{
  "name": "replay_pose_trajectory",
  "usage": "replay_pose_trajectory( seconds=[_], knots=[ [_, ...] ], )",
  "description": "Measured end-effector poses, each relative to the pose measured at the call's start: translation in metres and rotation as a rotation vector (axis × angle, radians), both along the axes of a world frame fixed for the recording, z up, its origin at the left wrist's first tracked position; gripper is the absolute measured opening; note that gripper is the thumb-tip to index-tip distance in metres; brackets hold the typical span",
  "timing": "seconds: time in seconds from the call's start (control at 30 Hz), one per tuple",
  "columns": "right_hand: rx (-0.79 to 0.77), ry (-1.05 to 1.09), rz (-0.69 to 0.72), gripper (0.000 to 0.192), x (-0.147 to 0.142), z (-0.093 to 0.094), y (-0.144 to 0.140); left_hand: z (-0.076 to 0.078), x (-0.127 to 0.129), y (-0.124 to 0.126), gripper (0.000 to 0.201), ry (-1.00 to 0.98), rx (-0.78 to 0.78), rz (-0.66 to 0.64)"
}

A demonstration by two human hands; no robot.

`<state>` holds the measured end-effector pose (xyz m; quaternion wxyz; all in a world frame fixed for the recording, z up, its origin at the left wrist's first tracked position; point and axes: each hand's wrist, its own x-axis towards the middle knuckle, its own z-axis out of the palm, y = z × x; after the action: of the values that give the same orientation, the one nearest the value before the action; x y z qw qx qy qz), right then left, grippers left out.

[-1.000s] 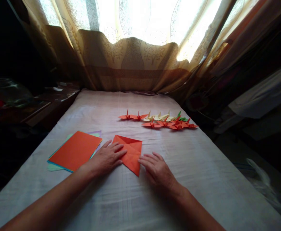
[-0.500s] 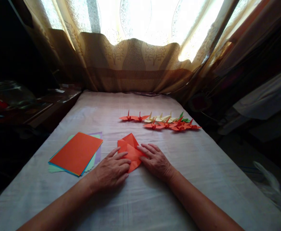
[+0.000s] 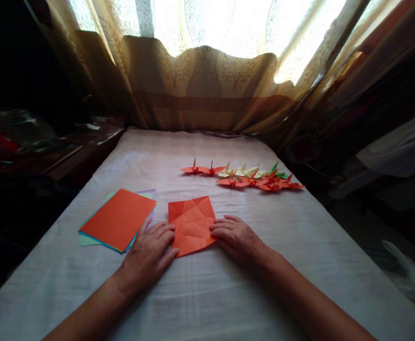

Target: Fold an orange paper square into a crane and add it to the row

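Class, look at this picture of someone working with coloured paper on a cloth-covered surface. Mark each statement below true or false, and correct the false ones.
1. The orange sheet between the hands lies opened out flat and shows crease lines. True.
2. The left hand rests on the stack of paper. False: it lies flat on the cloth, fingertips at the orange sheet's left edge, beside the stack.
3. The right hand touches the orange sheet's right edge. True.
4. The folded paper birds lie on the near side of the hands. False: they lie beyond the hands, toward the curtain.
5. The top sheet of the stack is green. False: it is orange.
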<state>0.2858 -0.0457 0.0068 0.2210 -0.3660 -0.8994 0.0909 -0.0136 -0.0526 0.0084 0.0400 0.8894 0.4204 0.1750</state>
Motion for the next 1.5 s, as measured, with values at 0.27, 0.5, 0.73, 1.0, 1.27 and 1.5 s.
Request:
replay_pose_trajectory(
  seconds=[0.27, 0.5, 0.73, 1.0, 1.27, 1.5],
  knots=[
    [-0.205, 0.095, -0.134, 0.012, -0.009, 0.009, 0.022, -0.010, 0.003, -0.010, 0.012, -0.062, -0.039, 0.055],
    [-0.329, 0.205, -0.273, 0.017, -0.036, 0.005, 0.034, -0.012, 0.000, -0.012, 0.020, -0.089, -0.050, -0.002],
    [-0.165, 0.174, -0.406, 0.019, -0.043, -0.010, 0.038, -0.009, -0.001, -0.012, 0.022, -0.095, -0.016, -0.006],
    [-0.079, 0.030, -0.438, 0.021, -0.048, -0.013, 0.039, -0.018, 0.000, -0.018, 0.042, -0.079, 0.081, -0.115],
    [-0.019, 0.039, -0.466, 0.016, -0.050, -0.019, 0.037, -0.022, 0.000, -0.019, 0.039, -0.091, 0.114, -0.101],
    [-0.012, 0.079, -0.474, 0.010, -0.050, -0.023, 0.035, -0.018, 0.001, -0.020, 0.046, -0.061, 0.063, -0.170]
  ],
)
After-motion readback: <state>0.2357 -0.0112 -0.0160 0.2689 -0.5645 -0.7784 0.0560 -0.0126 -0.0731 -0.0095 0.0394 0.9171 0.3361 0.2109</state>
